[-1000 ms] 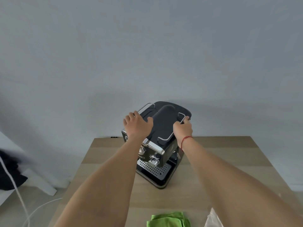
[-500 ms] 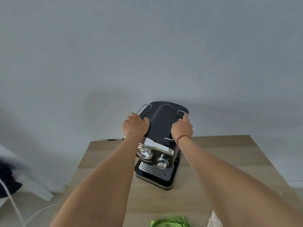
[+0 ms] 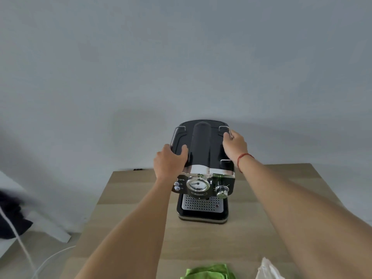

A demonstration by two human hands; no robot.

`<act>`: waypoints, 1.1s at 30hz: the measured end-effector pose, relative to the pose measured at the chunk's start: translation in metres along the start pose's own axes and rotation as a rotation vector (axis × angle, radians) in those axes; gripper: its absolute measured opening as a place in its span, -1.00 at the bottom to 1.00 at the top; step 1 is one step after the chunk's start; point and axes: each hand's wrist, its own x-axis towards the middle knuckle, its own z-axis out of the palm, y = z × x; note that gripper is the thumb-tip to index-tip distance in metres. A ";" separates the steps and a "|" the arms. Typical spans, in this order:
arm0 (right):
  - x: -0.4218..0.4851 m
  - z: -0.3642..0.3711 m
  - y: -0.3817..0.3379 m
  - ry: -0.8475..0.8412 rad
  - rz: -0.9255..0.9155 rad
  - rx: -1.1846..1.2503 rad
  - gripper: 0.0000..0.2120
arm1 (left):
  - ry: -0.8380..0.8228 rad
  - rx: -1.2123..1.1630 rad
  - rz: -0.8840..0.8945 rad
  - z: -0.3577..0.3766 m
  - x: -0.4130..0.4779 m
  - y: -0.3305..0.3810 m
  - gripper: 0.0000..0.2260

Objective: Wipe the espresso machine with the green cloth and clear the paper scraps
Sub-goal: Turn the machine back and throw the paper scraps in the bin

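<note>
A black and chrome espresso machine [image 3: 202,150] stands at the far middle of the wooden table [image 3: 128,200], its gauge and drip tray facing me. My left hand [image 3: 169,161] grips the machine's top left edge. My right hand [image 3: 235,144], with a red string at the wrist, grips the top right rail. A folded green cloth [image 3: 209,272] lies at the table's near edge. A crumpled white paper scrap [image 3: 267,268] sits just right of the cloth, partly cut off by the frame.
A plain grey wall rises right behind the machine. On the floor to the left are a white cable [image 3: 24,250], a dark bundle [image 3: 12,218] and a white board [image 3: 46,224].
Both hands have turned the machine clockwise, so its front now faces me squarely instead of angling to the left. The view has shifted slightly.
</note>
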 end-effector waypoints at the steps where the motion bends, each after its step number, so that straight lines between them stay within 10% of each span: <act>1: -0.007 0.004 0.001 0.016 0.005 0.015 -0.79 | -0.004 -0.097 -0.032 0.000 -0.002 -0.002 -0.47; 8: -0.024 0.007 0.009 0.214 0.035 -0.035 -0.62 | -0.072 -0.324 -0.176 0.003 -0.006 0.003 -0.68; 23: -0.020 -0.024 0.032 -0.021 -0.069 0.083 -0.88 | 0.033 -0.326 -0.177 0.019 -0.032 0.023 -0.63; 33: -0.020 -0.026 0.032 0.141 -0.118 0.032 -0.74 | 0.022 -0.330 -0.132 0.019 -0.027 0.022 -0.63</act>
